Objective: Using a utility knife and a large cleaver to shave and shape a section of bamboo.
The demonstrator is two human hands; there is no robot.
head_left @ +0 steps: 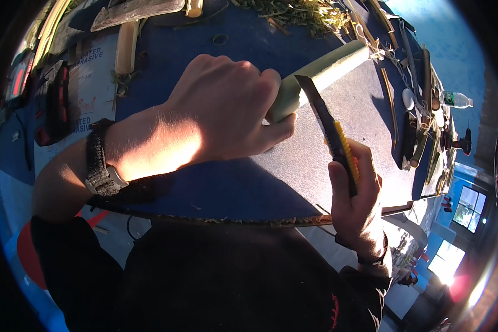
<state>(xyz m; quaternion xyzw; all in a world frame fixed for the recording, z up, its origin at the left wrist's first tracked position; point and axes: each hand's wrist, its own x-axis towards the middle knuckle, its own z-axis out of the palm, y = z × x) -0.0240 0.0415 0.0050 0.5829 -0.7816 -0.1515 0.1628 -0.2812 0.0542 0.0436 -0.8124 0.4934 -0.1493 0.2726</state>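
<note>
My left hand (221,105) is closed around the near end of a pale green piece of bamboo (329,67), which points away to the upper right over the table. Sunlight falls brightly along its right side. Wrapped in the fingers of my right hand (359,193) is a yellow and black utility knife (338,143), its dark blade extended. The blade slants up and to the left, and its tip appears right beside the bamboo; I cannot tell whether they touch. A dark watch (102,160) is on my left wrist.
A blue tabletop (227,191) lies under my hands. Plant shavings (310,16) are heaped at the far side, near a broad flat blade (138,12) and another bamboo piece (126,47). Sandpaper (99,66) lies left. Sticks, cords, a plastic bottle (457,100) and a drill (463,142) are at right.
</note>
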